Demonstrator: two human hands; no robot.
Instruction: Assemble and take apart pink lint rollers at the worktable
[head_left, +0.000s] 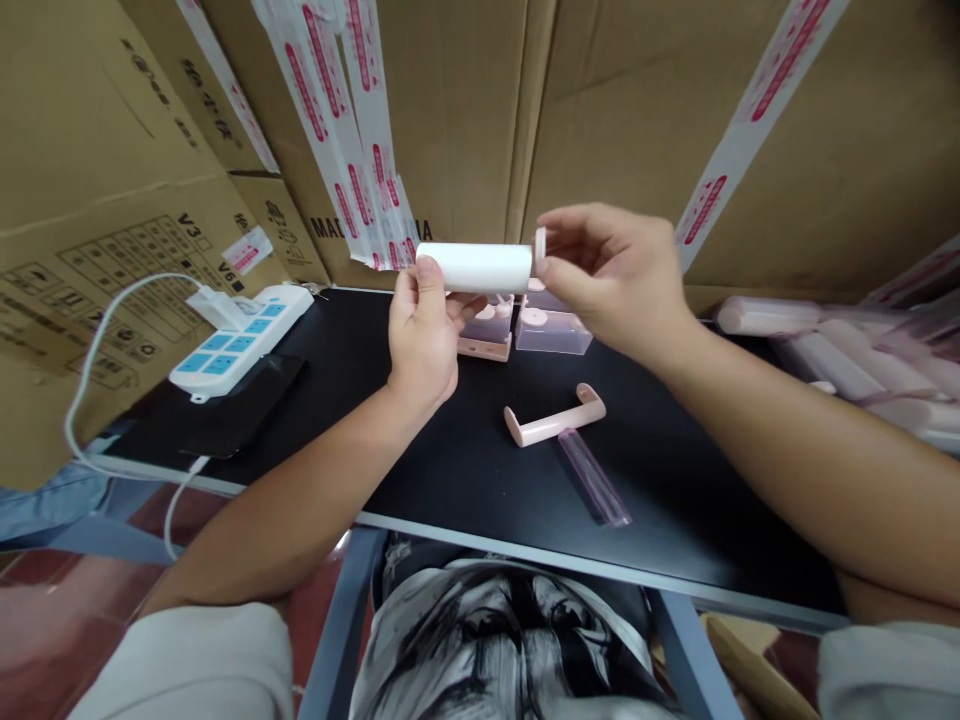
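Observation:
A white roll (480, 266) lies level in the air above the black table, gripped near its left end by my left hand (426, 330). My right hand (615, 270) pinches a small pale round end cap (540, 246) at the roll's right end; whether the cap touches the roll I cannot tell. Below, on the tabletop, rests a pale pink U-shaped holder (559, 426) with upturned ends. A clear purplish plastic strip (596, 478) lies against it, slanting toward the front edge.
Clear plastic bins (555, 330) with small pink parts stand behind my hands. A white power strip (244, 340) and a dark flat pad (247, 405) are at left. Several wrapped pinkish rolls (862, 360) are piled at right. Taped cardboard (465, 120) walls the back.

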